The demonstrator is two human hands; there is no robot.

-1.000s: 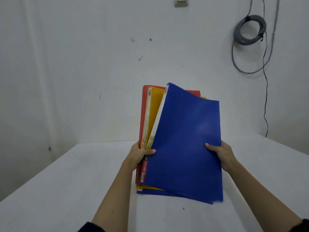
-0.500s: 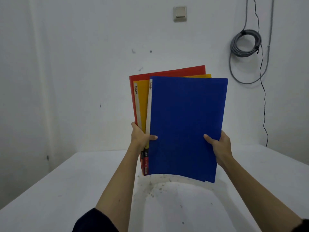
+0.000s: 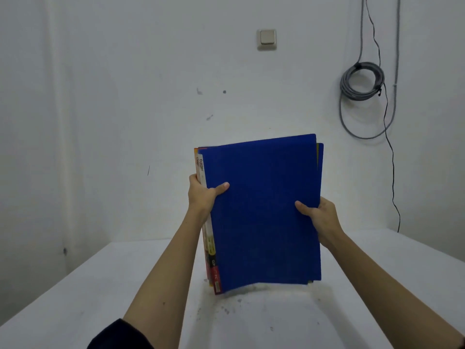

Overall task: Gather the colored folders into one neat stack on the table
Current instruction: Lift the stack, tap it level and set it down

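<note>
Head view: bundle of folders (image 3: 264, 212) held nearly upright above the white table (image 3: 75, 298), blue folder facing the camera, red and yellow edges showing at its left spine side. Lower edge sits just above or on the table; contact unclear. Left hand (image 3: 202, 195) clamps the spine edge, thumb across the blue cover. Right hand (image 3: 319, 215) grips the opposite edge likewise. Behind the bundle: light switch (image 3: 266, 39) and coiled grey cable (image 3: 362, 81) on the wall.
</note>
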